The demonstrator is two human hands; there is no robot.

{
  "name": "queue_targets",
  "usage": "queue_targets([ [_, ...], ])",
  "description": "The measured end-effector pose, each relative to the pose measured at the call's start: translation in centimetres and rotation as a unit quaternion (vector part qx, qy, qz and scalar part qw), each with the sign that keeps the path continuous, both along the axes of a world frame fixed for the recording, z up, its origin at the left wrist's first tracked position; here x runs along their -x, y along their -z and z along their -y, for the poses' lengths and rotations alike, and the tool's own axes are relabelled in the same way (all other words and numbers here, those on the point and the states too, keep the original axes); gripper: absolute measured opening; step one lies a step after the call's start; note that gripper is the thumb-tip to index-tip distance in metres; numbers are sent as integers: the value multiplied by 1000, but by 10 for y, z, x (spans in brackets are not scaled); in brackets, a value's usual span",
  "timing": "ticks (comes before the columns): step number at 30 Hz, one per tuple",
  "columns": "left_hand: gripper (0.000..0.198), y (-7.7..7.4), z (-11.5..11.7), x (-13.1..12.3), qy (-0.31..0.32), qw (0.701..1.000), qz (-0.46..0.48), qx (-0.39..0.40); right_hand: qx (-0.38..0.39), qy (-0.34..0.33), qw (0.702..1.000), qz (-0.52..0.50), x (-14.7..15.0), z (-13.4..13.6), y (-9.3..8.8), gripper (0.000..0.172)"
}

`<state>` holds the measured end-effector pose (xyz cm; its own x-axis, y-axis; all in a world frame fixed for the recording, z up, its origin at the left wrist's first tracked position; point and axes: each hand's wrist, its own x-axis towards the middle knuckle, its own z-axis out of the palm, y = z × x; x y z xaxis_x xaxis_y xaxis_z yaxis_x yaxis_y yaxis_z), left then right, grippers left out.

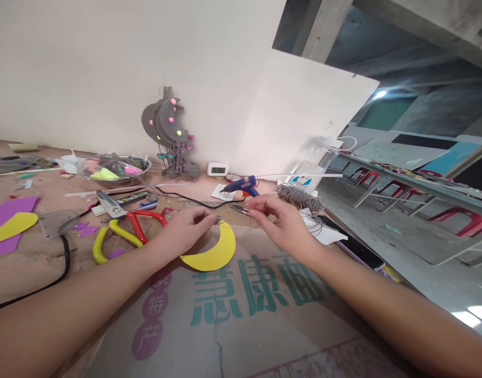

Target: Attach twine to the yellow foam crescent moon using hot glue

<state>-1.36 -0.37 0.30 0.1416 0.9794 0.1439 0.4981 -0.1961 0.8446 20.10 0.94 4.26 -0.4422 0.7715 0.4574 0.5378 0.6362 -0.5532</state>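
A yellow crescent moon cutout (215, 254) is over the printed cardboard in front of me, its upper tip at my left fingertips. My left hand (191, 226) is closed in a pinch at that tip, where a small grey bit shows. To its right, my right hand (278, 223) pinches a slim dark tool with a shiny metal end (240, 209), pointing left; its exact kind is not clear. A thin strand shows below the right fingers. Just behind the hands lies a blue glue gun (241, 186).
Scissors with red and yellow handles (136, 228) lie left of the crescent, beside purple sheets (12, 210). A bowl of craft bits (115, 170), a grey moon ornament (166, 126) and a small clock (217, 168) stand behind. Grey yarn (298, 197) and a phone (355, 244) lie right.
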Motion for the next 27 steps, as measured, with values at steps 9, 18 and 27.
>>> queue_targets([
  [9, 28, 1, 0, -1, 13, 1000, -1, -3, 248, -71, 956, -140, 5, -8, 9, 35],
  [18, 28, -2, 2, -2, 9, 1000, 24, -8, 225, -89, 964, -114, 14, 17, 13, 30],
  [27, 26, 0, 1, -1, -6, 999, 44, -18, 157, 31, 978, -134, -5, -17, -6, 23],
])
